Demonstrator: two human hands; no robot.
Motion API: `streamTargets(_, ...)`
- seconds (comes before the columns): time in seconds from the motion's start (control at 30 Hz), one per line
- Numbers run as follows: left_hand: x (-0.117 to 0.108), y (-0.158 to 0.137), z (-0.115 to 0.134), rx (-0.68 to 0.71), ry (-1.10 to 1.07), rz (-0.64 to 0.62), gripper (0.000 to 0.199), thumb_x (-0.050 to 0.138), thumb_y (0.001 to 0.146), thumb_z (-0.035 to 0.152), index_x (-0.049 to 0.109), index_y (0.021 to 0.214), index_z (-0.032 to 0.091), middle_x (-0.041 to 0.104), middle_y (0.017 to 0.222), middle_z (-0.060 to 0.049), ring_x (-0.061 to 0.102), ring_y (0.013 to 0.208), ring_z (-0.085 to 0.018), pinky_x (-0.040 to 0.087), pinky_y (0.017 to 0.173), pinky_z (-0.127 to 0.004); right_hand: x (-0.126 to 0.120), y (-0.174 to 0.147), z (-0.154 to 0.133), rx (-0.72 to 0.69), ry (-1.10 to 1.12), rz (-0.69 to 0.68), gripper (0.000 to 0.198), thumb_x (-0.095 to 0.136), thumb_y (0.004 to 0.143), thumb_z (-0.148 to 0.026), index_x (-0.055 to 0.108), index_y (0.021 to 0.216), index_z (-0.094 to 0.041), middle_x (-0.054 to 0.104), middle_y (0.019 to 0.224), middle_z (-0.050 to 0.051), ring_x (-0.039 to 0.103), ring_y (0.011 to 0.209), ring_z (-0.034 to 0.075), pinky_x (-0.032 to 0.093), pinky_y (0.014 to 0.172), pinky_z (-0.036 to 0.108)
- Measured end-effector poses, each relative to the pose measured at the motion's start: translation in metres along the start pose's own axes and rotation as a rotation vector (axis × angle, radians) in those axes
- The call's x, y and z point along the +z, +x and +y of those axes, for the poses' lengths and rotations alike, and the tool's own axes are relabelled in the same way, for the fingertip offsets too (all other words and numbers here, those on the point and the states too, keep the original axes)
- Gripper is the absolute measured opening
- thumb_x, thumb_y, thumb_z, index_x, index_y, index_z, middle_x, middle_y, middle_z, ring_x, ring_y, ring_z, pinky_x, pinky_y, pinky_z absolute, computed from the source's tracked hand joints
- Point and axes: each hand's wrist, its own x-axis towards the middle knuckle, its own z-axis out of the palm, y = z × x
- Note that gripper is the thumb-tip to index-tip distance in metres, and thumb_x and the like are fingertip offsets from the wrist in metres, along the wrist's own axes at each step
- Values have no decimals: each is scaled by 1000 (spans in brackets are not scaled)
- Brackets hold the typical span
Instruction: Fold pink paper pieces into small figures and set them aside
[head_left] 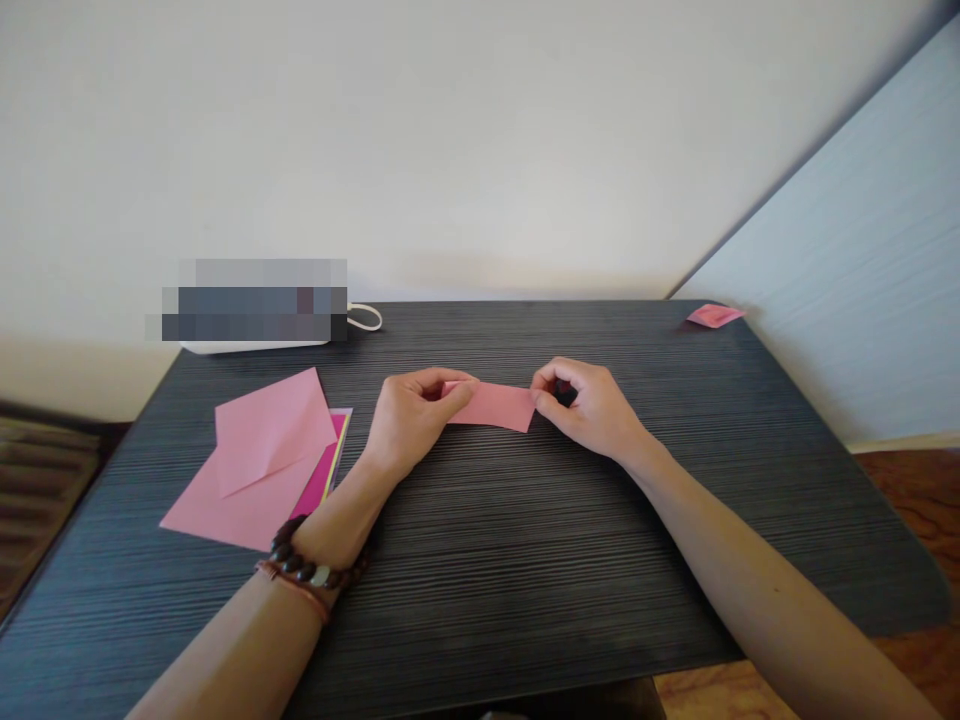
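Observation:
Between my two hands a small oblong piece of pink paper [495, 405] is held a little above the dark table. My left hand [416, 410] pinches its left end, thumb on top and the fingers partly hidden behind the sheet. At the upper right corner of the paper, the thumb and forefinger of my right hand [589, 400] close on its edge, the other fingers curled. Whether the paper is folded double cannot be told from here. Left of my left wrist lie pink paper sheets [262, 430], overlapping, on top of a magenta sheet [319, 475] with a yellow and white edge.
A folded pink paper piece [715, 316] rests at the table's far right corner. Toward the back left stands a blurred-out object [255, 310] with a white loop [367, 318]. The dark ribbed table [487, 580] meets a pale wall behind and a light panel [847, 270] at right.

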Motion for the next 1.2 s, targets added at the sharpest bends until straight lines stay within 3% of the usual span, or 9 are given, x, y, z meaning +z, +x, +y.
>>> streamTargets(0.2,2,-2,2,3,38,-79,25,64,74,39,72,84,17,72,80,-2,64,75,-17,48,67,-24,11,0,-6,-48,76,4,10,58,78,-22,60,87,-18,62,83,2,56,75,14,42,68,27)
streamTargets(0.4,4,-5,8,67,29,-182,18,61,76,32,68,82,16,69,78,-1,61,72,-14,47,66,-23,20,0,-16,-78,93,-3,10,53,83,-21,59,77,-17,61,76,0,55,69,11,41,65,25)
streamTargets(0.53,3,-5,13,135,101,-274,13,59,76,27,66,81,16,67,79,0,60,75,-13,45,70,-23,18,0,-14,-154,121,-78,9,55,83,-22,60,77,-17,60,74,-1,54,68,10,40,63,23)
streamTargets(0.83,1,-4,7,72,151,-342,14,56,74,28,62,74,16,59,66,1,49,59,-11,37,54,-21,12,0,-16,-230,100,-117,11,52,84,-22,61,79,-19,63,76,1,56,69,12,41,67,25)
streamTargets(1.2,-6,-1,5,74,207,-371,13,54,73,26,63,74,16,58,64,1,49,59,-11,37,54,-21,0,-1,-6,-236,112,-161,10,54,82,-20,62,79,-19,64,76,0,57,70,11,41,67,24)
